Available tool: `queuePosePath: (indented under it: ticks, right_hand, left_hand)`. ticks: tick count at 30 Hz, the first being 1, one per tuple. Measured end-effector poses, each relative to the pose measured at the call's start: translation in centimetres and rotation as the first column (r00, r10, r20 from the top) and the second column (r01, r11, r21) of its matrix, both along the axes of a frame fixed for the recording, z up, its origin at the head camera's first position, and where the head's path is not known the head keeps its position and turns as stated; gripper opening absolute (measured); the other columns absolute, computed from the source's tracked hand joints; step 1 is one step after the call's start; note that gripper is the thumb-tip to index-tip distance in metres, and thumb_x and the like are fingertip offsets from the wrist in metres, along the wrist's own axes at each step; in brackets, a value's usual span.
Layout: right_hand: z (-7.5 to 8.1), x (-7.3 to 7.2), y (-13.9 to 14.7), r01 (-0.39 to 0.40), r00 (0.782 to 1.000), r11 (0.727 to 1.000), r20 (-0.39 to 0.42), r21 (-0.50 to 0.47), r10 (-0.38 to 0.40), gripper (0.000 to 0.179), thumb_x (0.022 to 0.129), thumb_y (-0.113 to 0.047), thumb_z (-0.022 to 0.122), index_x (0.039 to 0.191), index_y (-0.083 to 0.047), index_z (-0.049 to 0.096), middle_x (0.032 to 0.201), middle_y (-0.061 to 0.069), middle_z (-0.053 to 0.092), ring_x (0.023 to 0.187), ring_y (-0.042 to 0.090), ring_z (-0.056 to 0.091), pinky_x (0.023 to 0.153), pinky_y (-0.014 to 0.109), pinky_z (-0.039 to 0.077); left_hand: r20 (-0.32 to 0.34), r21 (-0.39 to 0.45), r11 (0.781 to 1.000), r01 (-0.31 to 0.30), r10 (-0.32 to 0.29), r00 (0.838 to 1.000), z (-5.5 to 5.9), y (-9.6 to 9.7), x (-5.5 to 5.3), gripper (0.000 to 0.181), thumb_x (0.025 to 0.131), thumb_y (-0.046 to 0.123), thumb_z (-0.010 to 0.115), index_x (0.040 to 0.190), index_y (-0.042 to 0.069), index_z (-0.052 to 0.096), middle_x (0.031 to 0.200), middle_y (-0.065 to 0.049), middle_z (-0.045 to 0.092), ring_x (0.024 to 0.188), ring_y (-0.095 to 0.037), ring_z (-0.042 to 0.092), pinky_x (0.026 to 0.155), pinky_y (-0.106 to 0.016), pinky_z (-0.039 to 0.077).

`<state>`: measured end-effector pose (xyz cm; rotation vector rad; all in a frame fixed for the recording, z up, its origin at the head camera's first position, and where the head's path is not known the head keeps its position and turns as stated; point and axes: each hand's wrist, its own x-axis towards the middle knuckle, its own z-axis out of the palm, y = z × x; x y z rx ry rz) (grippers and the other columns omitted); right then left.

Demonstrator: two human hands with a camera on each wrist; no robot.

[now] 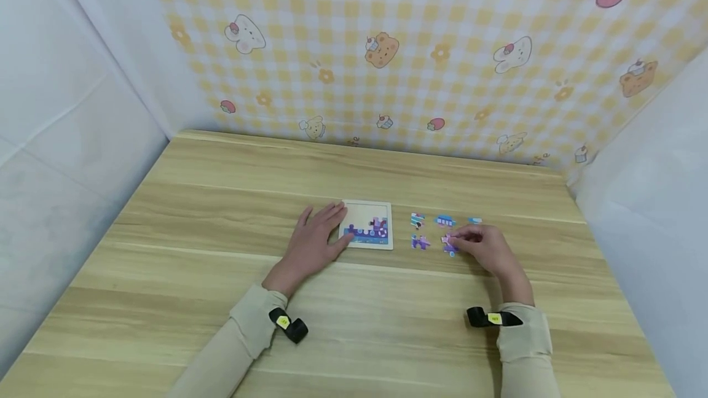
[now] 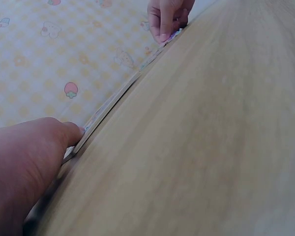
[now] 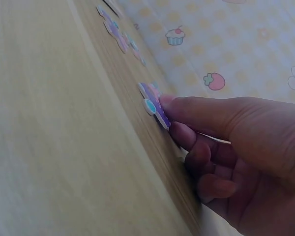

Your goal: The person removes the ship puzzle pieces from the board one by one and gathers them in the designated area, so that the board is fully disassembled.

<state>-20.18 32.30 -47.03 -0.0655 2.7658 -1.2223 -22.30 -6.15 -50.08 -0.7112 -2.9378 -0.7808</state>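
Note:
A white-framed puzzle board (image 1: 365, 202) lies on the table, its lower part and right side filled with purple and blue pieces. My left hand (image 1: 315, 241) rests at the board's left edge, fingers spread and thumb over the lower left corner. In the left wrist view that thumb (image 2: 73, 132) presses on the frame's edge. To the right of the board, my right hand (image 1: 487, 250) pinches a purple puzzle piece (image 3: 155, 104) between thumb and fingers. The piece is tilted up at one side in the right wrist view, and the other fingers are curled beneath.
Several loose pieces lie between board and right hand: a purple piece (image 1: 420, 242), a striped piece (image 1: 417, 220) and a blue piece with windows (image 1: 445, 220). A small blue-white piece (image 1: 474, 220) lies just beyond the right hand. A checked cloth (image 1: 343, 78) hangs behind the wooden table (image 1: 359, 324).

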Motion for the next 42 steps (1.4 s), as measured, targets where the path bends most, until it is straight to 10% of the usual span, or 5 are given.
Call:
queuePosePath:
  ticks: [42]
  right_hand:
    - [0.36, 0.55, 0.39, -0.051, 0.999, 0.995, -0.014, -0.082, 0.05, 0.022, 0.101, -0.016, 0.07, 0.113, 0.002, 0.07, 0.094, 0.011, 0.067, 0.077, 0.015, 0.054, 0.064, 0.023, 0.047]
  left_hand:
    - [0.005, -0.011, 1.0, 0.0, 0.0, 1.0, 0.27, -0.1, 0.24, 0.068, 0.104, 0.052, 0.053, 0.156, 0.009, 0.044, 0.164, -0.004, 0.037, 0.154, -0.025, 0.031, 0.127, -0.056, 0.007]
